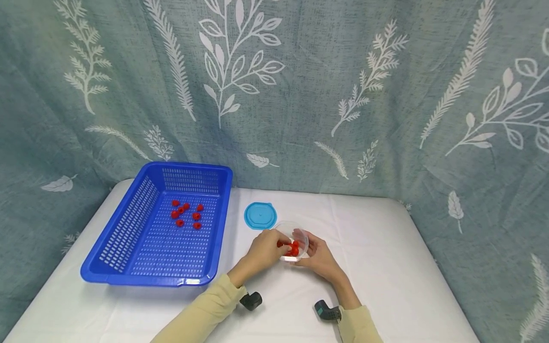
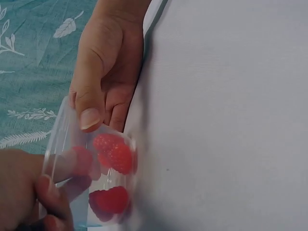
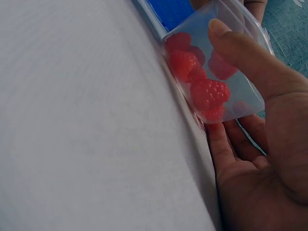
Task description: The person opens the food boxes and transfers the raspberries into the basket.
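Observation:
Slightly tilted above the white table, a clear plastic tub [image 1: 303,245] holds several red raspberries [image 3: 210,94]. My right hand [image 1: 319,259] grips the tub from the right, thumb on the near side and fingers curled around the far side and base. From the left, my left hand [image 1: 264,247] reaches over the rim, its fingers inside pinching one raspberry [image 2: 83,161] seen blurred through the wall. The rim and wall partly hide those fingertips.
On the left stands a blue perforated basket [image 1: 220,228] with several more raspberries [image 1: 196,216] on its floor. A round blue lid [image 1: 260,216] lies behind the tub. Patterned green curtain [image 1: 300,95] hangs along the table's back and sides.

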The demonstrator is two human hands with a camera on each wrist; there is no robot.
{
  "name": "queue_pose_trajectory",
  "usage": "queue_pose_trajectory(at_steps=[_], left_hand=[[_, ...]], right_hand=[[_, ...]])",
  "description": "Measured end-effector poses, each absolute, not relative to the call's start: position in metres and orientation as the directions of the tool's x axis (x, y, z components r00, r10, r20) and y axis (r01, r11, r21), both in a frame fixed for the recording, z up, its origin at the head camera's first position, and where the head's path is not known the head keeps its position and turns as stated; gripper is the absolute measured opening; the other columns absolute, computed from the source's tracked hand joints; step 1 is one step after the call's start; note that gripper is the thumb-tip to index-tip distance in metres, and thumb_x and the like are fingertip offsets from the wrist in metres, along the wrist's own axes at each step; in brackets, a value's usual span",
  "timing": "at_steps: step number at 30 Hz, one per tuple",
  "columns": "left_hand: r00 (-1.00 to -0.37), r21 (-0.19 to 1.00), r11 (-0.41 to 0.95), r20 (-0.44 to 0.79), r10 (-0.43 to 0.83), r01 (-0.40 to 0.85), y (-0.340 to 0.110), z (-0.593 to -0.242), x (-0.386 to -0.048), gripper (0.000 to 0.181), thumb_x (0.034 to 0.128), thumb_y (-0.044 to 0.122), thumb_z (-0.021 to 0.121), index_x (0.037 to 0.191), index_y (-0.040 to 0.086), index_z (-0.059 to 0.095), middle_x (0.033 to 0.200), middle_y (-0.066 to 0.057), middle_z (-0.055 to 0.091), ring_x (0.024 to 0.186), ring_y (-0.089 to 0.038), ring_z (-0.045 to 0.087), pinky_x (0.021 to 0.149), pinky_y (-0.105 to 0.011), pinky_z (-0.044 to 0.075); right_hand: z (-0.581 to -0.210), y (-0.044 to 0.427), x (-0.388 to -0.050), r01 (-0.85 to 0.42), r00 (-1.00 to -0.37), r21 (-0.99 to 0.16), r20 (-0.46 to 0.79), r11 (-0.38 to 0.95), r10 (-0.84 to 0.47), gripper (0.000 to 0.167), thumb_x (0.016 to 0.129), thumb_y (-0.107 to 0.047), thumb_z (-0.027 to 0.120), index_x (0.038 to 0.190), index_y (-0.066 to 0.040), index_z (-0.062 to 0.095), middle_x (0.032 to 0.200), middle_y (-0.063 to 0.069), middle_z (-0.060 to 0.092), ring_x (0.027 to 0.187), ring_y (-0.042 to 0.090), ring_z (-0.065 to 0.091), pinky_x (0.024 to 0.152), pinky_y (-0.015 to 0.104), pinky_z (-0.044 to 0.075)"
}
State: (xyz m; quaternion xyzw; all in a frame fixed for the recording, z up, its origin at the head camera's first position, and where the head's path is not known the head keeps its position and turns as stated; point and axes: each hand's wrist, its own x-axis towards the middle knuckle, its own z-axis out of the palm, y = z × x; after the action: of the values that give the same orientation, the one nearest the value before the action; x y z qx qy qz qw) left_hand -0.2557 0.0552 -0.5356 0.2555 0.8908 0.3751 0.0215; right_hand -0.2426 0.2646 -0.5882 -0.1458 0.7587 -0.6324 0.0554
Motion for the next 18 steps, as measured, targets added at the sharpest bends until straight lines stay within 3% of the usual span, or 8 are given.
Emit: queue_pose_trajectory(at_steps=[10,18], left_hand=[[-0.878,0.722,0.537,0.211,0.429,0.436,0.048,-0.540,-0.249,0.026,0.0939,0.012,0.072,0.119,0.007,0.075,0.108,-0.004,0.076,0.087,-0.016,0.064,0.072,-0.027,0.050],[-0.854,0.730,0.494,0.240,0.462,0.473,0.045,-0.543,-0.245,0.031,0.0960,0.009,0.069,0.126,0.002,0.070,0.106,-0.008,0.071,0.091,-0.023,0.063,0.075,-0.029,0.048]], right_hand=[[-0.589,0.263,-0.242,-0.144,-0.952,-0.971,0.083,0.191,-0.295,0.083,0.075,0.002,0.087,0.147,0.001,0.047,0.150,0.020,0.050,0.143,0.035,0.043,0.110,0.027,0.039],[-0.588,0.264,-0.241,-0.130,-0.954,-0.971,0.068,0.202,-0.291,0.077,0.077,0.003,0.084,0.146,0.001,0.049,0.148,0.018,0.053,0.142,0.033,0.046,0.109,0.027,0.040]])
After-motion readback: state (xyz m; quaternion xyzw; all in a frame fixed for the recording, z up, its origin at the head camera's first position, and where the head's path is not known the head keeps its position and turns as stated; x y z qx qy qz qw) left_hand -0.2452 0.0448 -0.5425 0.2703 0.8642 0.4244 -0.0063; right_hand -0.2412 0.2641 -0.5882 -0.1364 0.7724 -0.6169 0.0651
